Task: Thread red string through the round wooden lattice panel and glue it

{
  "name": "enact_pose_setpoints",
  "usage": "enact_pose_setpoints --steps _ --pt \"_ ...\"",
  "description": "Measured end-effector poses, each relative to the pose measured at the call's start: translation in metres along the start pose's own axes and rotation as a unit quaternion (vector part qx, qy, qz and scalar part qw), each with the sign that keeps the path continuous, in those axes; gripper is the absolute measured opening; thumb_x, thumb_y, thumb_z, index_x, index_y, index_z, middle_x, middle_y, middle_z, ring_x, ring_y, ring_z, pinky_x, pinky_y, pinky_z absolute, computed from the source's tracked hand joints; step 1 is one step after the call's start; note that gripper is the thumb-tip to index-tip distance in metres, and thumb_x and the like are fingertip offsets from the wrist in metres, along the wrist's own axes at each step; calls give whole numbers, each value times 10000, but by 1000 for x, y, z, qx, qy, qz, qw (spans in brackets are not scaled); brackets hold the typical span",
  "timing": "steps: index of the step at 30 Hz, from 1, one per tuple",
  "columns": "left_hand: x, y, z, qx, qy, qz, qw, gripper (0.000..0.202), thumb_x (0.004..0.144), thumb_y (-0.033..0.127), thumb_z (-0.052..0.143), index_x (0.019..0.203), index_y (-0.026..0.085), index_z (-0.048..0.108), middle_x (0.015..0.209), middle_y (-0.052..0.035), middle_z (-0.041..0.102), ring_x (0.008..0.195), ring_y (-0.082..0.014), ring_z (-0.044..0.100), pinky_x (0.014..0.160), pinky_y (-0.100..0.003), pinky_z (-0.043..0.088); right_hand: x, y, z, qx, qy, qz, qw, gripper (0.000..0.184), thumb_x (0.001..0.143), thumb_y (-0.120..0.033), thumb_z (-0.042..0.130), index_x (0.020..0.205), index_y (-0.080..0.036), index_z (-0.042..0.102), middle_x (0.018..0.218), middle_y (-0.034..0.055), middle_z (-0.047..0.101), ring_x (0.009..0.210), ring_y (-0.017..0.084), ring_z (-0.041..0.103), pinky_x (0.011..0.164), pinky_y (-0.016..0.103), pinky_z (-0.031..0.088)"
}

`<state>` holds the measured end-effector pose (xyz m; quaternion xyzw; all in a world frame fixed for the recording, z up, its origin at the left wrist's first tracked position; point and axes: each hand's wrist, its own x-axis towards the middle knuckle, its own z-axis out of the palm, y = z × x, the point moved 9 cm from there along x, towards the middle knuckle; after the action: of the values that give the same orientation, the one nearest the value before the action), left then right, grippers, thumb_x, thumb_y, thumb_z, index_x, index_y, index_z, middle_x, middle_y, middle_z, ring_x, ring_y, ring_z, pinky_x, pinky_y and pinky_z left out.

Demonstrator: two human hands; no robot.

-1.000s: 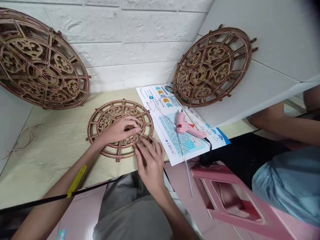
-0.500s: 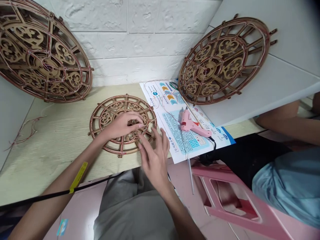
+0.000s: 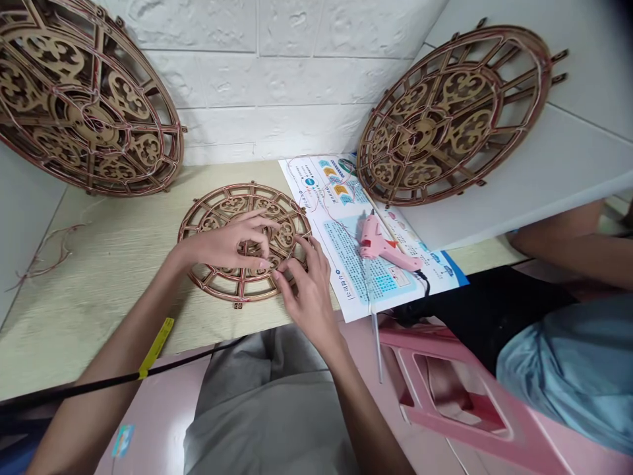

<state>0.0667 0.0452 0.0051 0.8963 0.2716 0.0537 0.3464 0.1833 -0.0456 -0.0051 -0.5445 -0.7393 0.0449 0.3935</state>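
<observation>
A round brown openwork panel (image 3: 241,290) lies flat on the table, with scroll cut-outs and reddish wire along its ribs. Over its middle is my left hand (image 3: 225,245), fingers spread and thumb stretched toward the right side; nothing shows in its grasp. My right hand (image 3: 310,290) rests at the panel's lower right, fingers curled, with thumb and forefinger drawn close together. A thin pale wire (image 3: 302,233) runs in from the panel's right edge to those fingers, and they appear to pinch it. The exact fingertip contact is too small to see clearly.
Similar round panels lean upright at the left (image 3: 91,132) and right (image 3: 425,135). A pink glue gun (image 3: 383,247) lies on a printed sheet (image 3: 341,231), beside loose wires. More wire (image 3: 54,254) lies at left. A pink stool (image 3: 445,402) and a seated person (image 3: 548,369) are at right.
My left hand has shifted slightly left, its thumb lower and fingers more spread. My right hand's fingers have curled in and its thumb and forefinger have closed near the wire.
</observation>
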Motion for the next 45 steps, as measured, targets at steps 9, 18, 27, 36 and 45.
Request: enact_pose_setpoints --steps 9,18,27,36,45 --pt "0 -6 12 25 -60 -4 998 305 922 522 660 972 234 748 1701 4 220 1598 -319 -15 1272 -558 -4 8 -3 2 5 -15 1 1000 115 984 -229 520 905 -177 584 1466 162 500 1484 343 338 1164 583 363" --pt "2 -1 10 32 -17 18 999 231 908 456 686 901 233 746 1666 -4 305 1591 -326 87 1270 -580 20 13 -5 4 -10 -26 -5 1000 101 975 -215 524 918 -172 597 1450 177 531 1484 344 345 1168 584 365" --pt "3 1 11 41 -8 9 999 214 910 429 690 888 222 740 1653 -11 315 1585 -358 82 1261 -603 41 14 -2 3 21 -21 -2 1000 86 949 -204 577 871 -175 600 1429 145 551 1461 338 382 1170 576 378" --pt "3 -4 13 36 -17 -5 999 242 907 461 686 901 223 730 1660 -17 298 1584 -349 75 1259 -600 35 10 4 -5 36 -15 7 999 141 1005 -262 549 984 -193 670 1417 146 532 1453 323 401 1169 577 393" --pt "2 2 10 18 -16 24 999 268 936 465 654 895 212 731 1653 -31 321 1589 -327 73 1269 -579 51 13 0 3 12 -22 -23 999 128 1007 -220 488 952 -177 595 1494 169 465 1491 327 351 1185 590 379"
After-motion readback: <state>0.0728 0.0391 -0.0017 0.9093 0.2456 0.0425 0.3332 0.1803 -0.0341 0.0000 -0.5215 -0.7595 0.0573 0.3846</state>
